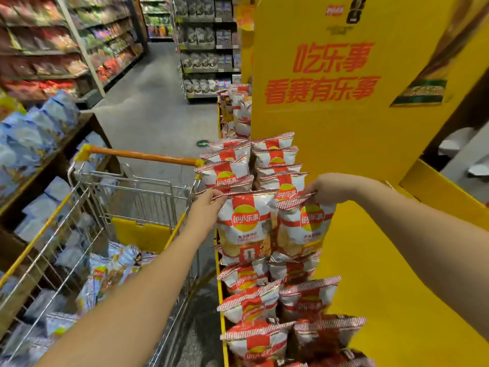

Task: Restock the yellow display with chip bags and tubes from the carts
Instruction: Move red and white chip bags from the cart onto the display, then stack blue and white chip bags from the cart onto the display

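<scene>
Item: yellow display (370, 144), cardboard, large red characters on its side panel; top and right portions cut off by the frame edge, and its base is out of view. Stock on display: red-and-white chip bags in two columns down its left face, upper rows (250, 165) overlapping so that only their top halves show, lower rows (277, 308) partly shadowed, the bottommost cut off at the frame's lower edge. More bags of the same colours (240, 109) hang further back along the display, blurred and half hidden behind the panel's edge. Left hand (205, 207): fingers and thumb pinch the crimped top seam of a front left-column bag (244, 223); fingertips hidden behind the seam. Right hand (329, 188): fingers curled over the top seam of the neighbouring right-column bag (304, 226), fingertips concealed by the bag's edge. The two held bags hang side by side, touching, in front of the rows behind. Whether either bag is already hooked on the display cannot be told. Shopping cart (127, 186), wire, orange handle, yellow child-seat flap, stands just left of the display; inside it lie blue-and-white chip bags (116, 266), mostly hidden by the left forearm and the wire sides, labels unreadable. Left margin: a wooden shelf (66, 139) of blurred blue bags. Background: store shelving (206, 49), contents indistinct.
</scene>
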`<state>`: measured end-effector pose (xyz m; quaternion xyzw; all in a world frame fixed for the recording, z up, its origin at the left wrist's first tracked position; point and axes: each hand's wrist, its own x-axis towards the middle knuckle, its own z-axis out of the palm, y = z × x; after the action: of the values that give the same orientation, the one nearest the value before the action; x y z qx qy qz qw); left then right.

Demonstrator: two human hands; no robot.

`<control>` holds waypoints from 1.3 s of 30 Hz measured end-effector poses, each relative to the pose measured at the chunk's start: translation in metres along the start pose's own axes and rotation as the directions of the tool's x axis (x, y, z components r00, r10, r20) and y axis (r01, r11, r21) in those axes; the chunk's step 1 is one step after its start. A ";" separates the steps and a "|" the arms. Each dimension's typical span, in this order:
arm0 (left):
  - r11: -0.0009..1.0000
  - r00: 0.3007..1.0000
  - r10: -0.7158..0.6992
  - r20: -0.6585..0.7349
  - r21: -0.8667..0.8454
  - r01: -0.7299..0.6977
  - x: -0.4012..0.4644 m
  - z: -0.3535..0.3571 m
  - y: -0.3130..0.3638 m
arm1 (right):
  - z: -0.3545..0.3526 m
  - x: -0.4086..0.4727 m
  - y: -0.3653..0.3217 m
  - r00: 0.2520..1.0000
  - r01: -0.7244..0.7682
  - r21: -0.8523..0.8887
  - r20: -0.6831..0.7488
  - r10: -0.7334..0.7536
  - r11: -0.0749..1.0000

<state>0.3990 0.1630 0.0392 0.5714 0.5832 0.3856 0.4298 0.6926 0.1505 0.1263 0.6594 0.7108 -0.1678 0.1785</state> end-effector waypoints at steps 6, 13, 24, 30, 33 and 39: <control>0.994 0.995 -0.099 0.004 -0.040 0.099 0.018 -0.002 -0.038 | 0.039 0.052 -0.013 0.981 0.100 -0.286 -0.132 -0.143 0.953; 0.984 0.983 -0.162 0.082 -0.061 0.167 0.027 0.001 -0.041 | 0.068 0.063 -0.024 0.866 -0.136 -0.115 -0.497 0.061 0.984; 0.993 0.984 -0.087 -0.152 0.065 0.098 -0.009 0.001 -0.036 | 0.133 0.029 -0.055 0.849 0.027 0.457 -0.480 0.221 0.889; 0.989 0.976 -0.130 -0.173 0.052 0.141 -0.064 -0.012 -0.052 | 0.170 0.002 -0.083 0.784 0.122 0.599 -0.547 0.293 0.792; 0.989 0.976 -0.133 -0.171 0.047 0.143 -0.094 -0.024 -0.073 | 0.173 -0.013 -0.120 0.721 0.242 0.660 -0.613 0.324 0.711; 0.971 0.965 -0.238 -0.111 -0.026 0.237 -0.143 -0.070 -0.115 | 0.186 -0.037 -0.210 0.899 0.372 0.759 -0.438 -0.004 0.535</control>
<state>0.2912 0.0173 -0.0371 0.4721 0.6684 0.3667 0.4427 0.4918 0.0149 -0.0191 0.6016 0.6355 -0.3675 -0.3149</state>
